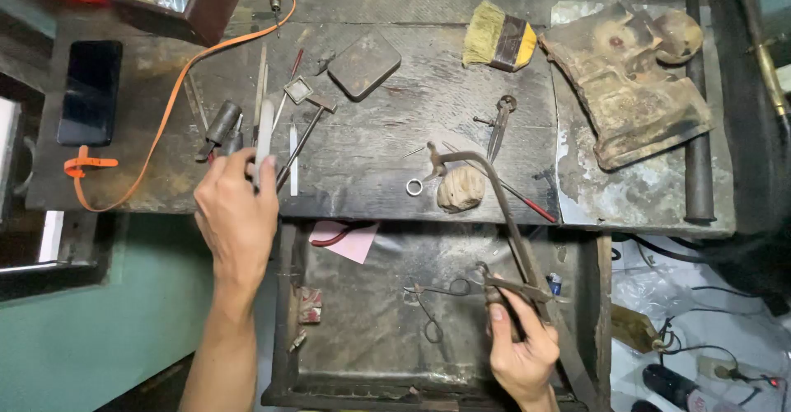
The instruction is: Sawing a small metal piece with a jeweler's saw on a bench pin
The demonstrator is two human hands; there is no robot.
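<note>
My left hand (237, 214) reaches over the front edge of the dark wooden workbench (371, 132) and pinches a slim pale file (264, 140) that stands among several thin tools. My right hand (521, 348) is low over the open drawer (371, 321), closed around the handle of a jeweller's saw frame (494, 206). The saw's arched metal frame runs up to the bench edge beside a small silver ring (414, 187) and a rounded wooden bench peg (461, 188).
A yellow-bristled brush (498, 41), dividers (501, 124), a square dark metal block (363, 64), a black phone (91, 91), an orange strap (156, 124) and a worn leather piece (634, 82) lie on the bench. Wire bits and pliers lie in the drawer.
</note>
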